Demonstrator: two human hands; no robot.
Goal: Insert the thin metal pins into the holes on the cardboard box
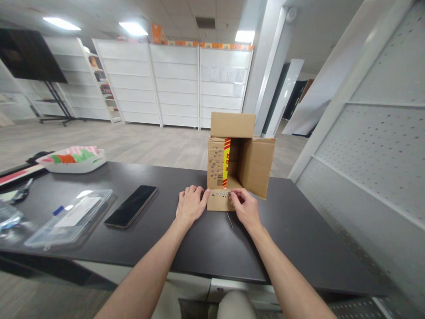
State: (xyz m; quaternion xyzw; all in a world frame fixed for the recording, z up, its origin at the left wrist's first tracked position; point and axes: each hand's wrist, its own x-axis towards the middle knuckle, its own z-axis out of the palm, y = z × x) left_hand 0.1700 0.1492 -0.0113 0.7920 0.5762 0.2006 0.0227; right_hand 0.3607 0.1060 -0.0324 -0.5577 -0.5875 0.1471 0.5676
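An open cardboard box (pixel 255 166) stands on the dark table with its flaps spread and its opening facing me. Several small round metallic pieces dot its left flap and a row of them runs along the bottom flap (pixel 217 204). My left hand (pixel 191 204) lies palm down on the table, its fingers apart and the thumb at the left edge of the bottom flap. Thumb and index finger of my right hand (pixel 245 207) pinch together at the right end of the row; what is between them is too small to name. A thin metal rod (pixel 229 220) lies just below the flap.
A black phone (pixel 131 206) and a clear plastic case (pixel 71 218) lie to the left on the table (pixel 299 230). Behind them is a white basket (pixel 73 166) with colourful contents. A white perforated panel (pixel 375 146) rises on the right.
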